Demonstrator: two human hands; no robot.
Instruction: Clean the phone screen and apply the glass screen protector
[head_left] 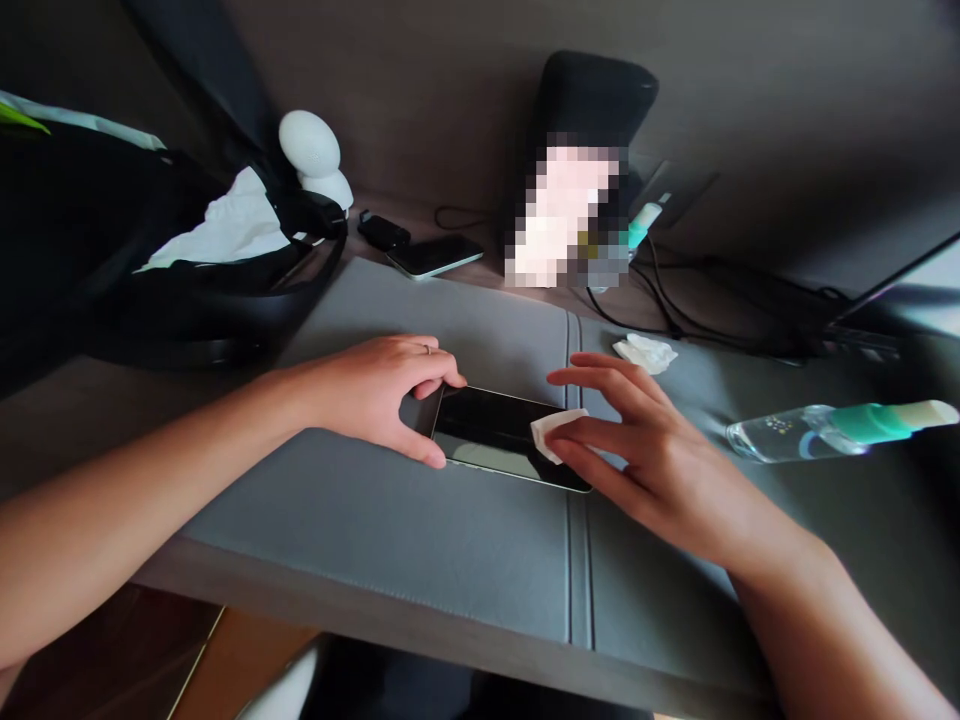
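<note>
A smartphone [487, 425] with a dark, glossy screen lies flat on the grey desk mat [420, 530]. My left hand [382, 390] grips its left end, thumb on the near edge and fingers at the far edge. Over the right end, my right hand [637, 440] pinches a folded white tissue [551, 432] against the screen, its other fingers lifted and spread. Beyond that hand rests a crumpled tissue [645, 353]. A clear spray bottle [795, 432] with a green neck lies on its side to the right.
A second phone [435, 255] and a small black case [383, 230] sit at the back, near a white rounded device [311, 145]. On the left is a black bag [97, 240] with tissue [232, 225] sticking out. Cables [667, 310] run along the back right, by a dark upright object [592, 95].
</note>
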